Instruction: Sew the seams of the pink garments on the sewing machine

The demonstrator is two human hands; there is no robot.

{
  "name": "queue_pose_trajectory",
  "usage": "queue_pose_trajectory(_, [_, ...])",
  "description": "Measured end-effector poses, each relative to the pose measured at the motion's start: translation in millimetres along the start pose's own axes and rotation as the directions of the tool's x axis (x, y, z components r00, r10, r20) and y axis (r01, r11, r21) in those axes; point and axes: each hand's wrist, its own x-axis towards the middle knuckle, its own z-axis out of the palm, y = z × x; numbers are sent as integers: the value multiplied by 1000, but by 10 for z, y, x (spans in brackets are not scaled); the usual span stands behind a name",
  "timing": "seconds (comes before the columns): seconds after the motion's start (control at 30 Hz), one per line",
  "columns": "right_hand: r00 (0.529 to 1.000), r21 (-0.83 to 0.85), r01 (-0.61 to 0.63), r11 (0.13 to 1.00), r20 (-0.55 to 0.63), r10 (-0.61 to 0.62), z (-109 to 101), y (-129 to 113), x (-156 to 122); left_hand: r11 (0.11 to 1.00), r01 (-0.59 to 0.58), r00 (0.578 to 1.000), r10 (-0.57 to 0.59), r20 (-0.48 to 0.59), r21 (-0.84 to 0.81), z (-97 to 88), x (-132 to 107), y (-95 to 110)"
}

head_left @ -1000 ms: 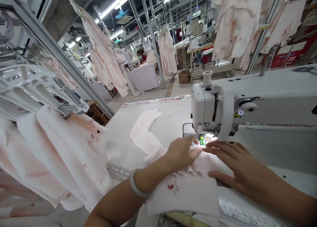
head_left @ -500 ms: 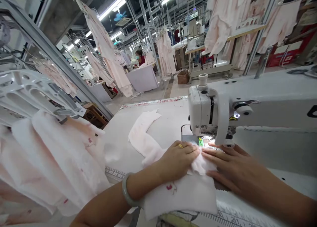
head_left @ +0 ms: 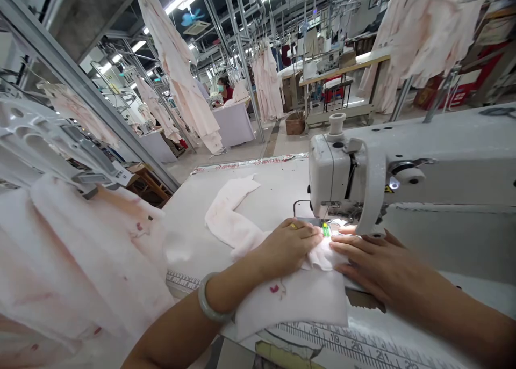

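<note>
A pale pink, fluffy piece of fabric (head_left: 288, 304) with a small red flower motif lies under the head of a white sewing machine (head_left: 336, 175). My left hand (head_left: 288, 245), fingers bent and pressed together, holds the fabric just left of the lit needle area; its thumb is hidden. On the other side, my right hand (head_left: 371, 259) rests on the fabric edge with its fingers stretched out and apart. Both sets of fingertips are close to a small green part (head_left: 326, 229) at the presser foot. A long strip of the same cloth (head_left: 229, 213) trails away to the left.
Pink garment pieces (head_left: 80, 256) hang from white clamp hangers (head_left: 48, 138) on my left. A printed ruler (head_left: 334, 337) runs along the table's front edge. Beyond the table (head_left: 278, 192) are metal posts, more hanging garments and a person (head_left: 226, 92) seated at another station.
The fabric's front edge has shifted slightly away from me, uncovering more of the ruler. Both hands have moved slightly with it. The camera view has turned a little.
</note>
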Motion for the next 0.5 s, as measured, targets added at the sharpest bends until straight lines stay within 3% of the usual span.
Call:
queue_pose_trajectory(0.23, [994,-24,105,994,-36,-106,-139,-79,93,999,15,1000,-14,-28,29,-32,-35,27])
queue_pose_trajectory(0.4, [992,1,121,993,-22,-121,-182,-96,107,982,-188,982,188,13,-12,-14,-85,39])
queue_pose_trajectory(0.5, [992,-48,100,994,-68,-103,-164,-82,91,980,-200,979,200,-31,23,48,-40,-43])
